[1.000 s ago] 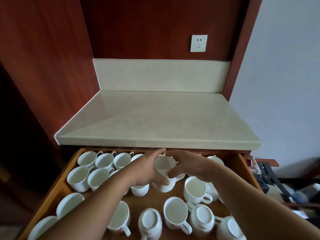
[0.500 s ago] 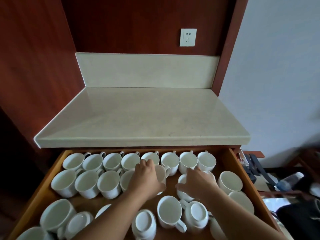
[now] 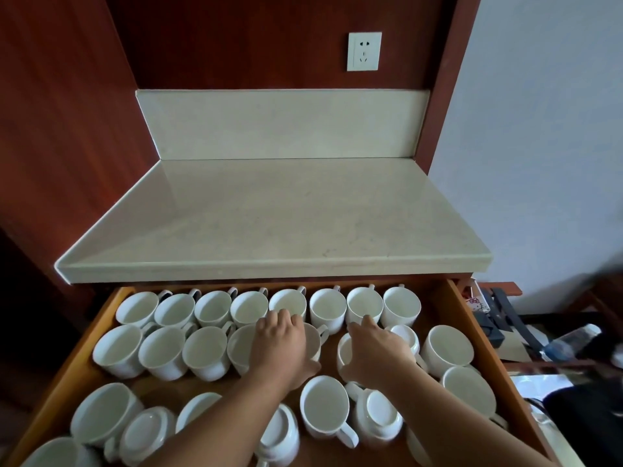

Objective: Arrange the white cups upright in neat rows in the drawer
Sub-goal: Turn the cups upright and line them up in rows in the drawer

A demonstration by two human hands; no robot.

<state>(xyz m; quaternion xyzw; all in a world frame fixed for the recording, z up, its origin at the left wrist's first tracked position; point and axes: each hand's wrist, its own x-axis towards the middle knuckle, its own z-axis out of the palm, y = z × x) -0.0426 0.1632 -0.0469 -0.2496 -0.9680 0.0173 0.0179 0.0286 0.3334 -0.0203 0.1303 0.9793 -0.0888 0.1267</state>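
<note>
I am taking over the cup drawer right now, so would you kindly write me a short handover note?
Left hand: grip on the fifth cup of the second row.
Right hand: grip on the neighbouring cup, not yet in line.
Done: back row of eight upright cups; four more cups upright at the left of the second row.
Left: finish the second row, turn over the upside-down cups near the front, then line up the loose ones in the drawer.
</note>
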